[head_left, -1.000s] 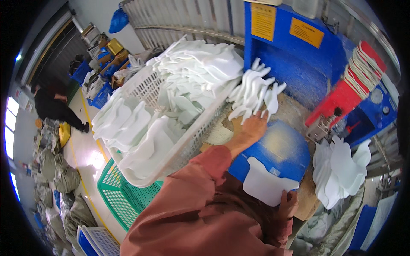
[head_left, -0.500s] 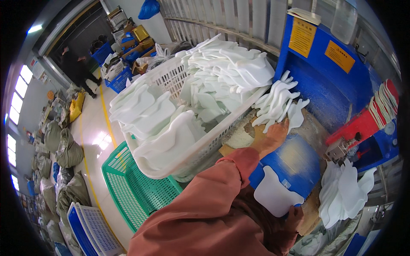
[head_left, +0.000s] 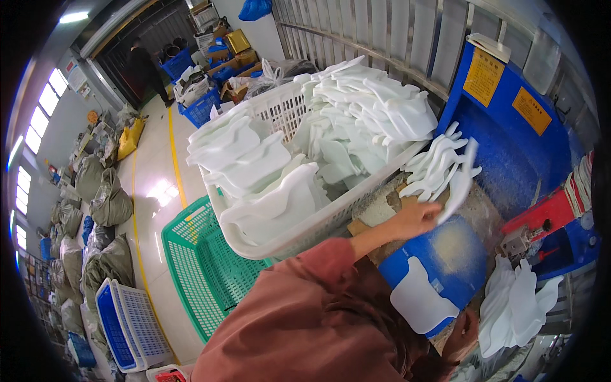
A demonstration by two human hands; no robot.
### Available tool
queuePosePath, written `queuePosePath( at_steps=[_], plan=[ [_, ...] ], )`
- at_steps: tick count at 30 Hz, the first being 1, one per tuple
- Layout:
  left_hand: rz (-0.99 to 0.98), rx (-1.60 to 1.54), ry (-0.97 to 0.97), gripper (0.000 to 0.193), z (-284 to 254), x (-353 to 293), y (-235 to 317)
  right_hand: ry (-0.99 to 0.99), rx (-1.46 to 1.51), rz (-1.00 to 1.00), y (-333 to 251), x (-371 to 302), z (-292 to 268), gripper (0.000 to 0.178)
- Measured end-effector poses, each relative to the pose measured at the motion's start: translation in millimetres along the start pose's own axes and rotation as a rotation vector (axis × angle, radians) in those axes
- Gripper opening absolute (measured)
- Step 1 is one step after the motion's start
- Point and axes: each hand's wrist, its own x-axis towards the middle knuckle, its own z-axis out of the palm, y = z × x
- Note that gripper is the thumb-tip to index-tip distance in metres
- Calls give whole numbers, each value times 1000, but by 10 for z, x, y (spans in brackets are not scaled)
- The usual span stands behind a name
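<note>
My left hand (head_left: 417, 218) is closed on the lower end of a flat white wavy-edged piece (head_left: 459, 184), which is tilted up and blurred by motion. Beside it, a stack of similar white pieces (head_left: 430, 167) lies on the dusty worktop. Another white piece (head_left: 420, 298) rests flat on a blue dust-covered surface (head_left: 453, 251) nearer to me. My right hand (head_left: 463, 332) is low, just beyond that piece's near right corner and apart from it; its fingers are dim and smeared.
A large white basket (head_left: 305, 232) heaped with white pieces stands left of the worktop, above a green basket (head_left: 203, 267). More white pieces (head_left: 519, 305) hang at the right, below a red machine arm (head_left: 541, 213). A blue machine housing (head_left: 503, 149) rises behind. A person (head_left: 145, 70) stands far left.
My left hand has lifted a white piece off the stack and drawn it nearer. My right hand has left the piece on the blue surface. The whole view has shifted slightly.
</note>
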Motion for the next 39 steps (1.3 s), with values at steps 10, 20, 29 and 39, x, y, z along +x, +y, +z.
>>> queuePosePath(
  at_steps=[10,20,29,39],
  plan=[
    [179,-56,-501,35,4,-1123,548,-398,-329,-741,-964,208,261,65],
    [255,-40,-474,33,72,-1030,613,-613,89,-441,-912,45,89,54],
    [-55,85,-473,32,224,-1217,309,-689,169,-245,-678,-11,99,54],
    [-473,44,-490,28,286,-1076,298,-563,12,-391,-744,113,196,64]
  ],
)
